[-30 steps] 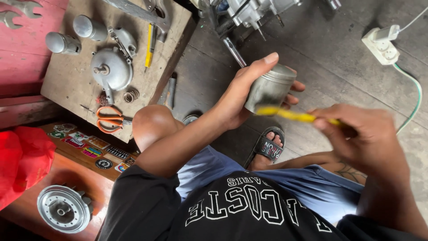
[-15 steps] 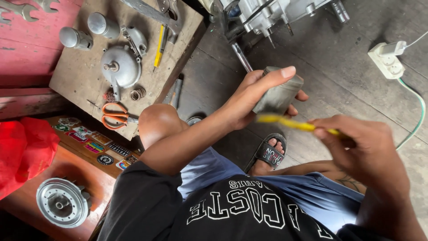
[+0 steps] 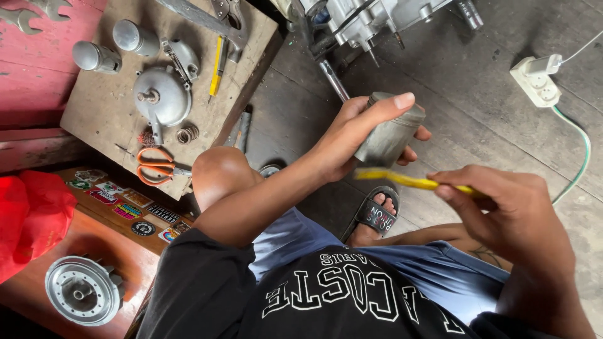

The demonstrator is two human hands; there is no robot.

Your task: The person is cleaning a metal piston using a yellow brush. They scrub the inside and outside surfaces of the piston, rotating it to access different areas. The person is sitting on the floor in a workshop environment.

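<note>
Left hand [image 3: 355, 135] wrapped around a grey metal cylinder [image 3: 387, 135], thumb over its top. Right hand [image 3: 502, 207] closed on a yellow tool [image 3: 408, 181], tip just under the cylinder, blurred. Beyond the left hand, an engine [image 3: 370, 16]; well off to its left, orange scissors [image 3: 157, 166] on a wooden board [image 3: 100, 107].

soft, even daylight, faint shadows, mostly sharp; the yellow tool [image 3: 408, 181] smears with motion blur, edges slightly stretched.
</note>
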